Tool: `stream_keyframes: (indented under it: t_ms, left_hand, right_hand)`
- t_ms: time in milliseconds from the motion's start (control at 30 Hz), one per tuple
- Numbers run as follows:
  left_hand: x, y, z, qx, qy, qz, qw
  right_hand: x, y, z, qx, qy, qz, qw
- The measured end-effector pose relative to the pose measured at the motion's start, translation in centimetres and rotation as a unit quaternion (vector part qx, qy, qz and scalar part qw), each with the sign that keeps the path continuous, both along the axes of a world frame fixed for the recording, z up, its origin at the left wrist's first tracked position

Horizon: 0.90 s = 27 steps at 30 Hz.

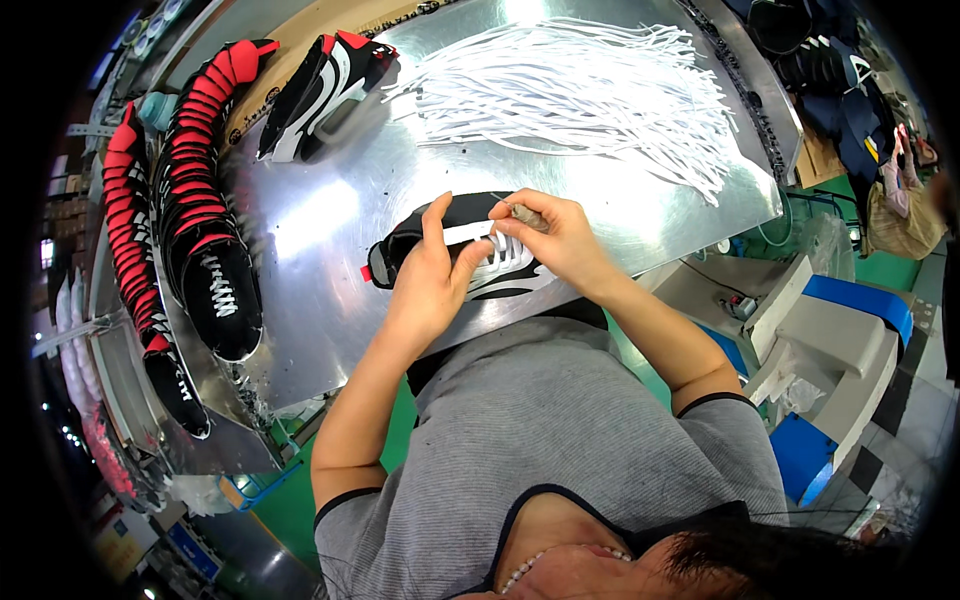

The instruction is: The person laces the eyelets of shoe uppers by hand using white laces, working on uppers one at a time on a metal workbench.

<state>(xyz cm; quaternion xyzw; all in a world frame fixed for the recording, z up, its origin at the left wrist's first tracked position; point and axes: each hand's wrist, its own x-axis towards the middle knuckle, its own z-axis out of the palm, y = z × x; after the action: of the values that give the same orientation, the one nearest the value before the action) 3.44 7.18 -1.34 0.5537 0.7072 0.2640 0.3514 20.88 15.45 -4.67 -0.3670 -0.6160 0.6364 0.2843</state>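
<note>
A black and white shoe upper (515, 268) with a red tab lies across the metal table in front of me, white lace rows over its throat. My left hand (432, 275) grips it near the collar, index finger raised and thumb by the laces. A flat white strip (467, 232) runs between my two hands; whether it is lace or part of the upper I cannot tell. My right hand (560, 240) is closed around a small tool with a brownish handle (528, 216), its fingertips at the laces. The tool's tip is too small to make out.
Loose white shoelaces (580, 95) are spread over the far side of the metal table (310, 335). Another shoe upper (325, 95) lies at the far left. Two long nested rows of black and red uppers (222, 290) run along the left. A grey and blue machine (835, 335) stands right.
</note>
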Motion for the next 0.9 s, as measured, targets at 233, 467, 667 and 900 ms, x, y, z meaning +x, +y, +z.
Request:
stream_keyframes:
  t_ms: [233,467,667,900]
  left_hand:
    - [1.7,0.2,-0.3,0.028,0.124,0.07,0.989]
    - [1.9,-0.2,-1.9,0.114,0.116,0.116,0.98]
    - [1.8,-0.4,-2.3,0.146,0.096,0.117,0.978]
    - [2.0,-0.4,-1.6,0.118,0.123,0.103,0.98]
  right_hand:
    - [-1.3,-0.2,-0.2,0.068,0.022,-0.039,0.997]
    - [-0.8,-0.7,0.2,0.152,0.004,-0.047,0.987]
    - [0.8,-1.1,2.0,0.157,-0.08,-0.043,0.983]
    - [1.8,-1.2,2.5,0.241,-0.148,0.009,0.959]
